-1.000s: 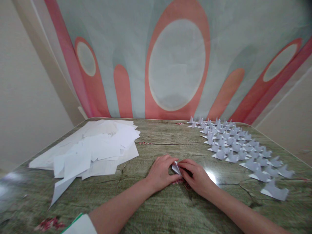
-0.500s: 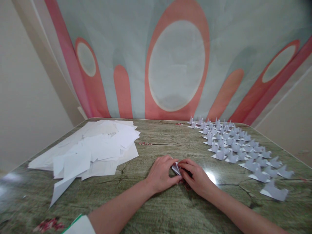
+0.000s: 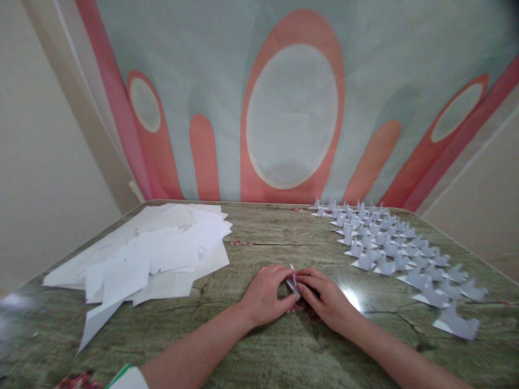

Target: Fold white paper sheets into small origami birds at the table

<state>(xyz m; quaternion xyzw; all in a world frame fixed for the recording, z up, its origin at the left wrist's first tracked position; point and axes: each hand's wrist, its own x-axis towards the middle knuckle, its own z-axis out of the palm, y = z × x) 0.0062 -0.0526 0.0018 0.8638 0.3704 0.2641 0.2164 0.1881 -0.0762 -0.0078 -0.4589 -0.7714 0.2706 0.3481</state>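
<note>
A small folded piece of white paper [image 3: 291, 283] sits between my two hands at the near middle of the table. My left hand [image 3: 265, 296] grips it from the left, thumb at its near end and fingers at its far end. From the right, the fingertips of my right hand [image 3: 322, 294] pinch its edge. A narrow white tip sticks up beyond the fingers. My fingers cover much of the paper, so its full shape is hidden.
Loose white paper sheets [image 3: 170, 251] lie in a spread pile on the left. Several rows of folded paper birds [image 3: 456, 321] stand on the right. The wood-patterned table [image 3: 251, 221] meets a printed backdrop [image 3: 227, 65] at its far edge.
The view has tilted up slightly. A pointed tip of the folded paper now shows above my fingers, and my right fingers have shifted a little on it.
</note>
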